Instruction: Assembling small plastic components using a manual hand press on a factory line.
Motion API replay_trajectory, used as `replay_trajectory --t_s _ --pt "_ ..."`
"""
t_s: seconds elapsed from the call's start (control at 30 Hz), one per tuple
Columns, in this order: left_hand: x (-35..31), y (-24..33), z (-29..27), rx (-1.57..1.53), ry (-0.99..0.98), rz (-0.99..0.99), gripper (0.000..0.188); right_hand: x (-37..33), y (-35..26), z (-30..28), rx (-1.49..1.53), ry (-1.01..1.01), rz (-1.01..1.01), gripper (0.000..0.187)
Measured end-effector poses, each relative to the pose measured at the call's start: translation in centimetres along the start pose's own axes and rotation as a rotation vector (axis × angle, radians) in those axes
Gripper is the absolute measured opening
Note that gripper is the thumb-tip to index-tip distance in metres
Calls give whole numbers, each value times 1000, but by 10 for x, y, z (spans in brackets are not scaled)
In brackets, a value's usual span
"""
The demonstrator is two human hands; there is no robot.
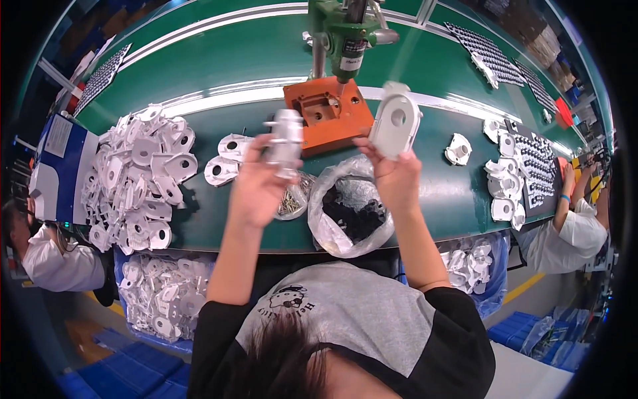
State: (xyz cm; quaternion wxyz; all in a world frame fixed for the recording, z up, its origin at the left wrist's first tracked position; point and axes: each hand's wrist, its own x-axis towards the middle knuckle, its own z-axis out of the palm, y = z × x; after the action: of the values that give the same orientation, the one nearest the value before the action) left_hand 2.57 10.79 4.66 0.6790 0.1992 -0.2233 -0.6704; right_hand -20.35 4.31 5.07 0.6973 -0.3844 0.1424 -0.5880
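Note:
My left hand (256, 176) is closed on a white plastic housing (287, 141), seen nearly edge-on and a little blurred. In my right hand (395, 176) is a white oval plastic cover (397, 123) with a round hole, held upright by its lower end. The two parts are apart, raised on either side of an orange fixture block (329, 116) under a green press (345, 46). Below my hands lie an open clear bag of black parts (352, 209) and a smaller bag of metal pins or screws (292, 199).
A tall heap of white parts (143, 173) covers the left of the green table, with two loose pieces (226, 159) beside it. At right stand more white parts (505, 176) and a tray of small dark pieces (537, 169). Blue bins (166, 299) hang below. Co-workers (571, 233) sit at both sides.

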Motion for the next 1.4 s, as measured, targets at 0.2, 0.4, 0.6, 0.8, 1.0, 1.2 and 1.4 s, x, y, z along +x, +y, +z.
replay_trajectory --t_s 0.2,0.4,0.6,0.8,1.0,1.2,1.4 --pt "5 -44 42 33 13 -116 41 -25 29 22 -693 -42 -75 64" --pt "-1 -45 32 337 1 -41 39 -17 20 29 -1013 -228 -244 61" --pt "0 -50 15 614 -9 40 35 -17 26 29 -1013 -192 -201 59" --pt "-5 -48 22 287 -78 -3 35 -18 26 36 -1098 -177 -159 51" --pt "-7 -58 18 215 85 88 36 -20 24 27 -1193 -212 -233 28" --pt "-7 -58 21 375 129 174 32 -22 24 25 -1109 -208 -258 25" --pt "-8 -58 14 357 117 202 33 -23 28 13 -463 -124 91 27"
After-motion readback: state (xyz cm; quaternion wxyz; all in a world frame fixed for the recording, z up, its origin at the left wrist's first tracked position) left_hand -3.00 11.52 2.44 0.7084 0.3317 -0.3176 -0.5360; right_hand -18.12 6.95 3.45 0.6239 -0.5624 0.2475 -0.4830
